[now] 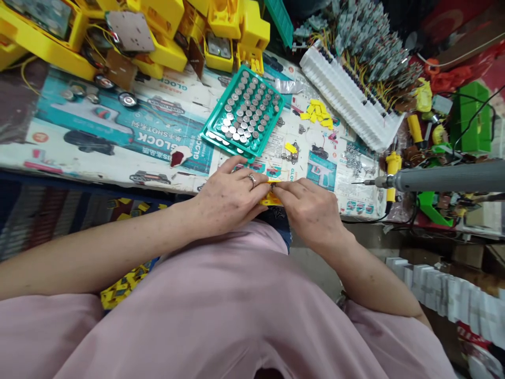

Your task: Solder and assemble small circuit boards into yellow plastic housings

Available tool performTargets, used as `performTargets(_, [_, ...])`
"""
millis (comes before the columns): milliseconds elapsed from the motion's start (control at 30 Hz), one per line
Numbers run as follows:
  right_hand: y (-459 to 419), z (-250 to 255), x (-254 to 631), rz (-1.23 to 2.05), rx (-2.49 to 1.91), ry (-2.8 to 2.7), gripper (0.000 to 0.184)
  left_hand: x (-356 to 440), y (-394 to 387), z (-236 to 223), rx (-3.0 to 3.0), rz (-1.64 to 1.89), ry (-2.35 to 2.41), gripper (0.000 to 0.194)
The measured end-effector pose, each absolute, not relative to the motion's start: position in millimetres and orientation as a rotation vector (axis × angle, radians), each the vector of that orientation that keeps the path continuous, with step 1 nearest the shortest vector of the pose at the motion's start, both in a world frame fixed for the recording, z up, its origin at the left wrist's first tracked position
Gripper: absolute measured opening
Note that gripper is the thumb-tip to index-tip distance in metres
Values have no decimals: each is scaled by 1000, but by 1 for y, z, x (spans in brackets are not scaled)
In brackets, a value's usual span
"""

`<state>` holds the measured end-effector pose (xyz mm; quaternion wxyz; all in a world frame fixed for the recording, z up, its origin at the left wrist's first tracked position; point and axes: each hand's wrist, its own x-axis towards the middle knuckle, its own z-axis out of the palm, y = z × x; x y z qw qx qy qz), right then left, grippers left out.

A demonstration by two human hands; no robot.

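At the table's near edge my left hand (232, 195) and my right hand (311, 208) meet around a small yellow plastic case (271, 198). The left fingers press on its left side, while the right thumb and fingertips pinch at a tiny dark part on top, too small to name. Most of the case is hidden by fingers. Just beyond the hands lies a green tray (258, 150) holding rows of silver button cells (248, 105). A single yellow piece (291, 148) lies to its right, near a small pile of yellow pieces (319, 113).
Yellow housings (165, 31) with wired boards crowd the back left. A white foam rack (347, 97) of grey wired parts stands at the back right. A grey electric screwdriver (442, 178) hangs at right above small screws (355, 158). Yellow cases (126, 284) fill a space below left.
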<state>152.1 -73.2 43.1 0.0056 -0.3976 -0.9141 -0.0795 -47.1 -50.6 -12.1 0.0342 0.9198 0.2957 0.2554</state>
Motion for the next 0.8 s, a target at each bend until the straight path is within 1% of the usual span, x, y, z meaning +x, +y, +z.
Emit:
performTargets(200, [-69,44,153,-165,-1151,-2950,25,-48,-51,-18,2782,800,939,24])
performTargets(367, [-75,44,146,-249,-1160,-2933,25,-46,-52,-25,2689,796,971,28])
performTargets(433, [-77,41,146,-288,-1190,-2881,24,-49,-53,-23,2651,810,948,33])
performTargets(500, [-76,37,149,-298,-1266,-2795,24,-58,-54,-19,2595,834,955,41])
performTargets(567, [-74,33,157,-197,-1318,-2677,22,-72,-55,-16,2547,845,1045,43])
performTargets(667, [-70,27,174,168,-1262,-2489,14,-95,-58,-14,2543,824,1221,30])
performTargets(700, [-69,26,179,283,-1236,-2441,18,-101,-60,-15,2547,803,1253,28])
performTargets(733, [-69,25,184,380,-1214,-2412,27,-104,-62,-16,2555,773,1278,29])
performTargets(800, [-70,21,190,503,-1173,-2412,53,-105,-66,-16,2572,689,1348,35])
